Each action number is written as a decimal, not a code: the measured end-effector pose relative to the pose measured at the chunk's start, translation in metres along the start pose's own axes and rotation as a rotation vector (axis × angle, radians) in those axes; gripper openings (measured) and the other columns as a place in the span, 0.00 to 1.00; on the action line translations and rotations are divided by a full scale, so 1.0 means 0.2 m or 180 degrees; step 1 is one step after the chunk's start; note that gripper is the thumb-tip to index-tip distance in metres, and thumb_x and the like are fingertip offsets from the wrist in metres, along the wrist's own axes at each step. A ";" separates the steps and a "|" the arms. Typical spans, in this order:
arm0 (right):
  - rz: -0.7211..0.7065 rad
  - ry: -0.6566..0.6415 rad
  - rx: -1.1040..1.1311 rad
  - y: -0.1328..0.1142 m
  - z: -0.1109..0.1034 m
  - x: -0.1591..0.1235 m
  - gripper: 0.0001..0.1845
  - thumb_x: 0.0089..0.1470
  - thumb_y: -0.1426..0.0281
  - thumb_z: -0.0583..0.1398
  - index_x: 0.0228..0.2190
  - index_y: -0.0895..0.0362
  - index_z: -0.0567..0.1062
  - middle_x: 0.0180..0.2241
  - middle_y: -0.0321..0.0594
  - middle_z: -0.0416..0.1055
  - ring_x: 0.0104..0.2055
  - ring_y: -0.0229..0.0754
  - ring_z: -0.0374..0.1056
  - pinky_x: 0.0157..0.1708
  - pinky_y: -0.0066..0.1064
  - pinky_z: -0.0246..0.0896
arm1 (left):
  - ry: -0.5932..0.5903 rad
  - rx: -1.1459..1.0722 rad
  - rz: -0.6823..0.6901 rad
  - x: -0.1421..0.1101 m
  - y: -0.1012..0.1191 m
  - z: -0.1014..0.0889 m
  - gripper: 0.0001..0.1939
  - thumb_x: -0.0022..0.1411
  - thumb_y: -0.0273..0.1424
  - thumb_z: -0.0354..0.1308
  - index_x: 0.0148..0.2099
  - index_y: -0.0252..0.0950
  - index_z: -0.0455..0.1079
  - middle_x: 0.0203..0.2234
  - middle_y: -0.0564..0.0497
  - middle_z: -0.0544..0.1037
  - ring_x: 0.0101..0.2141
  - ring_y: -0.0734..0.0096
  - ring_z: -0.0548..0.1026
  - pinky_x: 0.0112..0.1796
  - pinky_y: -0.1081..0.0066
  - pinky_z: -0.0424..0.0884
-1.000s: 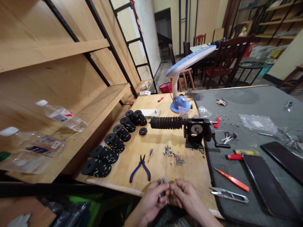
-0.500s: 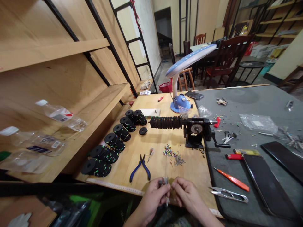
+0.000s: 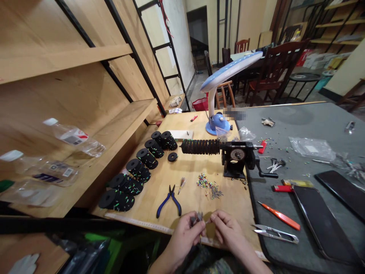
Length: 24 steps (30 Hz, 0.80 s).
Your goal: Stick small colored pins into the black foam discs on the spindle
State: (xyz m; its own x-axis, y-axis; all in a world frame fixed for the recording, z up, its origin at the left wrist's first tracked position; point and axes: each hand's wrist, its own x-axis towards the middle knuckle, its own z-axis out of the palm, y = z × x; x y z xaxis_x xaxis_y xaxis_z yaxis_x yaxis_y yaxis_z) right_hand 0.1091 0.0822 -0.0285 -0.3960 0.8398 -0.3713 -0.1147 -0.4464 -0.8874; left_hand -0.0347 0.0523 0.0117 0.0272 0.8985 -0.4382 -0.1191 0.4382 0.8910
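Evidently left hand (image 3: 187, 230) — pinching small pieces (image 3: 199, 218); right hand (image 3: 226, 229) — fingertips pinched, contents unclear

A small bundle of thin grey pieces (image 3: 199, 217), bunched, tips fanned upward, sits in the left hand (image 3: 188, 231) by the near edge of the wooden table (image 3: 159, 198); a tiny slender piece (image 3: 208, 222), blurred, roughly sideways, is pinched in the right hand (image 3: 225, 228)

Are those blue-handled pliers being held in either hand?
No, the pliers lie on the wooden tabletop, apart from both hands.
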 end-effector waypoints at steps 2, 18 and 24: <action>0.0040 0.0018 0.0095 0.00 0.00 0.00 0.28 0.42 0.42 0.58 0.23 0.55 0.69 0.05 0.20 0.48 0.09 0.29 0.40 0.11 0.24 0.33 | -0.0019 0.0035 0.0042 0.00 0.00 0.00 0.16 0.54 0.41 0.62 0.29 0.34 0.62 0.18 0.58 0.67 0.14 0.85 0.56 0.16 0.79 0.50; -0.0254 -0.0112 -0.0801 -0.10 0.02 -0.08 0.22 0.52 0.51 0.55 0.20 0.55 0.64 0.15 0.27 0.54 0.17 0.32 0.48 0.16 0.24 0.42 | 0.0002 -0.0153 0.0246 -0.01 0.05 0.00 0.15 0.53 0.40 0.63 0.31 0.33 0.67 0.20 0.59 0.65 0.18 0.83 0.59 0.20 0.80 0.54; -0.0285 -0.0105 -0.1349 -0.09 0.03 -0.08 0.20 0.54 0.56 0.53 0.18 0.54 0.63 0.14 0.29 0.56 0.16 0.34 0.53 0.16 0.25 0.46 | -0.0196 0.0334 0.0356 -0.01 0.11 0.00 0.13 0.52 0.36 0.64 0.38 0.32 0.74 0.29 0.49 0.76 0.30 0.70 0.71 0.33 0.74 0.66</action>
State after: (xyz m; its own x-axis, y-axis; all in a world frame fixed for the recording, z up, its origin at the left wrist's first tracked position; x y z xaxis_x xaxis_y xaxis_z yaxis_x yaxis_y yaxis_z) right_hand 0.1124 0.0749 -0.0060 -0.4312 0.8561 -0.2848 0.2315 -0.2001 -0.9520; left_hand -0.0374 0.0607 0.0316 0.0808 0.9404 -0.3304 -0.0205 0.3330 0.9427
